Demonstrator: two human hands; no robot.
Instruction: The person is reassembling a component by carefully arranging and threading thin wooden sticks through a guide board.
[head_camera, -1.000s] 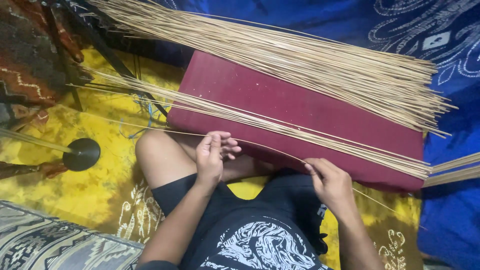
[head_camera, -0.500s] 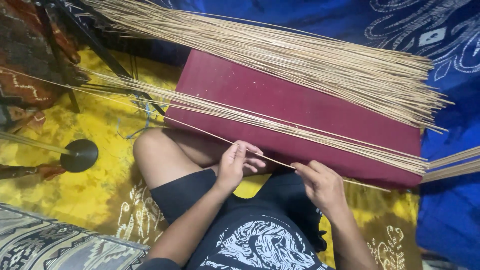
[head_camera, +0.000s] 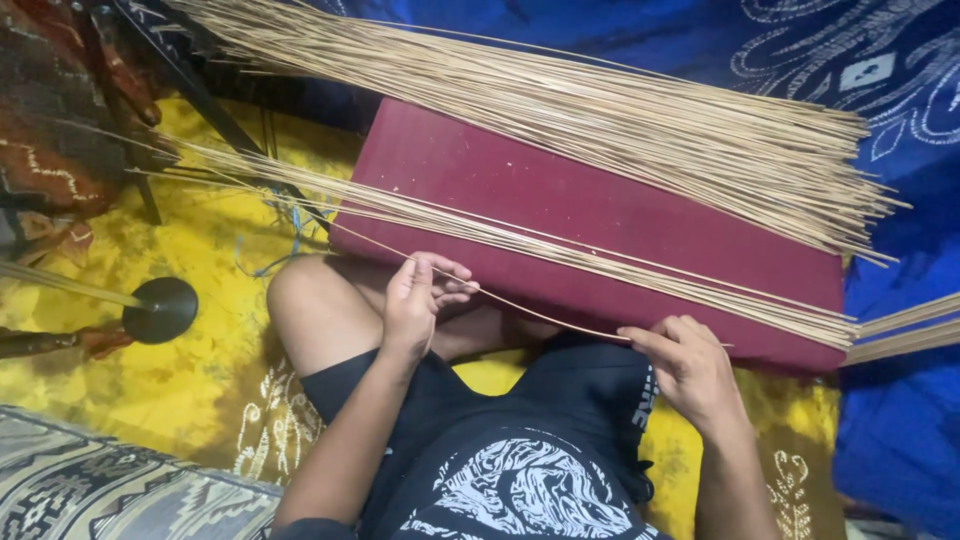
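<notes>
1. The person sits on the floor in a dark printed shirt (head_camera: 520, 490) and black shorts, one bare knee (head_camera: 300, 295) bent up to the left.
2. The left hand (head_camera: 418, 300) is closed, its fingertips pinching a single thin stick (head_camera: 540, 312) above the thigh.
3. The right hand (head_camera: 690, 365) is closed as well, thumb and fingers gripping the same stick near its right end, over the lap.
4. The stick runs slanting between both hands, its left part reaching up past the left hand toward the maroon cushion (head_camera: 600, 215).
5. The cushion lies just beyond the knees on a yellow patterned cloth (head_camera: 190, 400).
6. A thin row of sticks (head_camera: 640, 270) lies along the cushion's near edge.
7. A thick bundle of pale sticks (head_camera: 620, 115) rests across its far edge, fanning out to the right.
8. A round black base with a rod (head_camera: 158, 308) stands at left.
9. Blue patterned fabric (head_camera: 880, 90) lies farthest back.
</notes>
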